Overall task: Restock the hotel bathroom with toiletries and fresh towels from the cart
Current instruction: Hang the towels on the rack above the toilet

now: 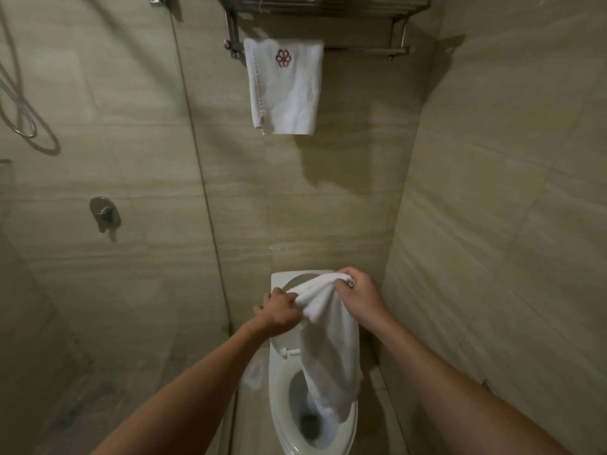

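While both arms are reaching forward over the toilet [282, 405], the left hand [279, 311] and the right hand [356, 298] are gripping the same white towel [328, 349] by its upper edge. The left hand is clenching the bunched cloth at the towel's left corner, fingers curled tight around it; the right hand is pinching and gathering the cloth at the higher, right end, knuckles turned toward the wall. Between the two hands the top edge is running as a short rumpled band, rising slightly from left to right.

Below that edge the towel is hanging down freely, so its long axis is running roughly vertical, from the hands toward the bowl. Its lower end is dangling in front of the open toilet bowl; whether it is touching the seat or the porcelain cannot be told from this view. The towel is covering part of the raised lid and the seat hinge area behind it.

Well above the hands, a second white towel with a dark red emblem [284, 87] is hanging folded over the bar of a metal rack [361, 49] fixed to the tiled wall, its long side also pointing downward. To the left, a glass shower partition [197, 159] is separating off the shower, where a mixer handle [105, 215] and a looped hose [23, 110] are showing.
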Demonstrator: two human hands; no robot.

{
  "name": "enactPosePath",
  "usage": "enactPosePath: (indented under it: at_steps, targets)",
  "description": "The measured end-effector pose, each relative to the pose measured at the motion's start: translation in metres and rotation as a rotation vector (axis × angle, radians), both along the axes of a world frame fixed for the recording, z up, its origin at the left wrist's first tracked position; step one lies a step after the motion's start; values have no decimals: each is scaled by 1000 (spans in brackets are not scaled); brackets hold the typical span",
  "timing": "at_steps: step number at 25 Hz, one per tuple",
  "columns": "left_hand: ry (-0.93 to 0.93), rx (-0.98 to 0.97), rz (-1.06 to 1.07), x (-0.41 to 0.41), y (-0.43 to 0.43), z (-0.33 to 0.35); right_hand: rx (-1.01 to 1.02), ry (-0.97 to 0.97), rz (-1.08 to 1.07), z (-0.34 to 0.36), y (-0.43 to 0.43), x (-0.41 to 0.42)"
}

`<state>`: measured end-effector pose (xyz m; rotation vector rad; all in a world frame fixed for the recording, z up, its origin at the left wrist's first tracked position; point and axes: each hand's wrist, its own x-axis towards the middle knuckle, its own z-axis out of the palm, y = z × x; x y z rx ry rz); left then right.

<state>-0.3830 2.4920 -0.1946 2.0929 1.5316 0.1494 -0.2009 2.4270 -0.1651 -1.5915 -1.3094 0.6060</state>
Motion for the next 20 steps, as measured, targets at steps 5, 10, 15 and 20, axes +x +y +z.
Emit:
enactPosePath:
  at_steps: [5, 10, 15, 20]
  targets:
    - [193, 277, -24, -13, 11, 21, 13, -60, -76, 6, -6, 12]
    - [-227, 304, -33, -27, 18, 40, -31, -150, -125, -1, -4, 20]
    - [-560, 190, 100, -19, 20, 47, -146, -430, -218, 10, 4, 26]
    - [-893, -2, 205, -16, 24, 59, -120, 362, -149, 26, 10, 16]
